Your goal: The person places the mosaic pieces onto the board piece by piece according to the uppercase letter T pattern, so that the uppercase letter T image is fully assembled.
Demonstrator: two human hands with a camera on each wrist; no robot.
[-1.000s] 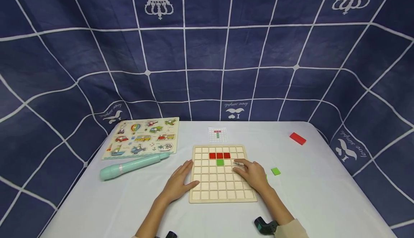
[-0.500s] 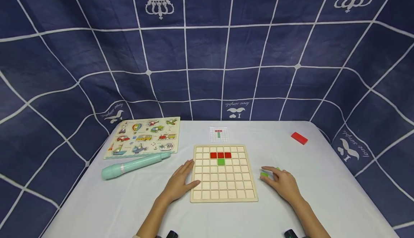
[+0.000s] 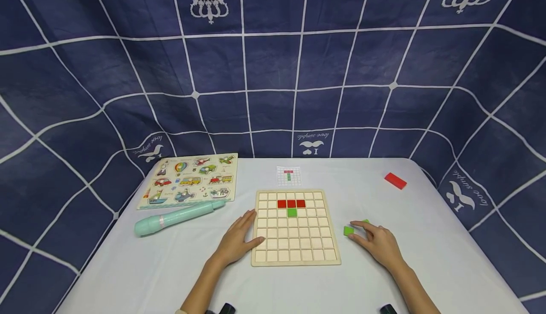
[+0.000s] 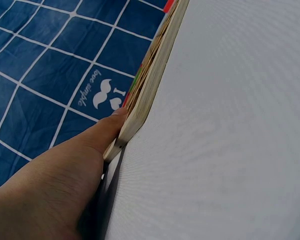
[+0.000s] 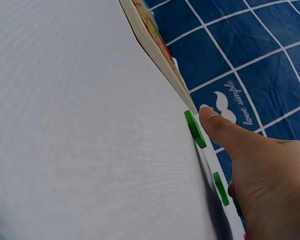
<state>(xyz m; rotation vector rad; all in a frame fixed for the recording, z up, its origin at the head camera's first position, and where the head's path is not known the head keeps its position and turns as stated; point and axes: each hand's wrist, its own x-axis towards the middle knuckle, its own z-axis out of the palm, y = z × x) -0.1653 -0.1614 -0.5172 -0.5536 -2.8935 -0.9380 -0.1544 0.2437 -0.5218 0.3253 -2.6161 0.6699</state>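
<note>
A square wooden grid board lies in the middle of the table. Three red square tiles sit side by side in one row of its cells, with a green square tile in the cell below the middle one. My left hand rests against the board's left edge, thumb over the rim. To the right of the board, my right hand hovers with thumb and index finger apart, tips right at a loose green tile on the table. Another green tile is partly hidden behind that hand.
A card printed with a red and green T pattern lies beyond the board. At the far right is a red rectangular piece. A picture puzzle board and a mint-green cylindrical tool lie at left.
My right hand has moved from over the board rightward to the loose green tiles, then shifted slightly further right. My left hand stays on the board's edge.
</note>
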